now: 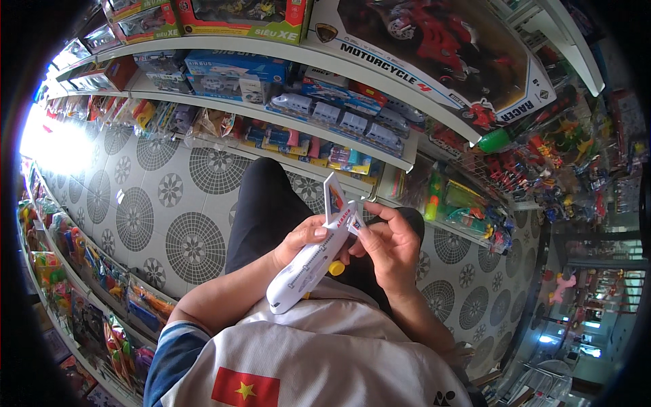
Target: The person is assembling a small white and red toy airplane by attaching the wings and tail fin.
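Note:
A white toy airliner [305,268] with a red and blue tail fin and yellow wheels is held in front of my chest, nose toward me and tail pointing away. My left hand [298,239] wraps around the fuselage from the left side. My right hand [388,245] pinches the tail section, thumb and fingers on a small tailplane next to the fin. Below the hands are my black trousers and white shirt.
Curved white shelves [285,122] ahead carry boxed toy trains, cars and planes. A large motorcycle toy box [441,47] sits on top. Bagged toys hang along the left shelf [74,271] and at right [542,163]. The floor [169,197] has grey patterned tiles.

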### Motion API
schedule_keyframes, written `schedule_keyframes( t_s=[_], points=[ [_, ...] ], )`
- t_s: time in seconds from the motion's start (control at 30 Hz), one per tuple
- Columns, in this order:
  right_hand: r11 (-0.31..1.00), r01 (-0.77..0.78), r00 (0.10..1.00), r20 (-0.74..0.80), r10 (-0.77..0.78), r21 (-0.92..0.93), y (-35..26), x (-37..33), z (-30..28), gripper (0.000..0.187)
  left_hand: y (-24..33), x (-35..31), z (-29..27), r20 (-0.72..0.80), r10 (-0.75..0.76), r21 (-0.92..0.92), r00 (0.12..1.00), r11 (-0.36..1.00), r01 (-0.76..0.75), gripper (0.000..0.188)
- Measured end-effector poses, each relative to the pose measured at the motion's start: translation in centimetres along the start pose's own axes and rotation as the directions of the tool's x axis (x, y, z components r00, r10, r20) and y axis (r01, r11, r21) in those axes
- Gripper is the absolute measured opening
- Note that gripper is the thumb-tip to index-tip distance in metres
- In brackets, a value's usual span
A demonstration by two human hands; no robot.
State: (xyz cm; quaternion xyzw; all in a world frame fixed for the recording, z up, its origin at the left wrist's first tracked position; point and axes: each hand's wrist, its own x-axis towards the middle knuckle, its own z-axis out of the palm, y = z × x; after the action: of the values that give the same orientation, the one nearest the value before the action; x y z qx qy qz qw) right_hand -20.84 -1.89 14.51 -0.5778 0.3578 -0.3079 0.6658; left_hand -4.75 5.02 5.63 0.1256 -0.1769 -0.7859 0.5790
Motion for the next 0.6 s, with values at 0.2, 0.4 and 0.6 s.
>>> schedule_keyframes(
  t_s=[0.2, 0.4, 0.6],
  points=[
    [0.999, 0.023, 1.0, 0.013, -0.022, -0.046, -0.3, 0.0, 0.2, 0.036, 0.1, 0.1, 0.4, -0.002, 0.009, 0.037, 1.0, 0.999, -0.009, 0.06],
    [0.998, 0.029, 1.0, 0.005, -0.029, -0.062, -0.9, -0.2, 0.5, 0.035, 0.0, 0.3, 0.6, 0.028, 0.025, 0.115, 0.999, 0.993, -0.028, 0.057],
    [0.983, 0.029, 0.999, -0.016, -0.032, -0.179, -1.9, -0.3, 0.8, 0.032, 0.7, 0.0, 1.7, -0.051, 0.022, 0.197, 0.998, 0.98, -0.011, 0.055]
  ],
)
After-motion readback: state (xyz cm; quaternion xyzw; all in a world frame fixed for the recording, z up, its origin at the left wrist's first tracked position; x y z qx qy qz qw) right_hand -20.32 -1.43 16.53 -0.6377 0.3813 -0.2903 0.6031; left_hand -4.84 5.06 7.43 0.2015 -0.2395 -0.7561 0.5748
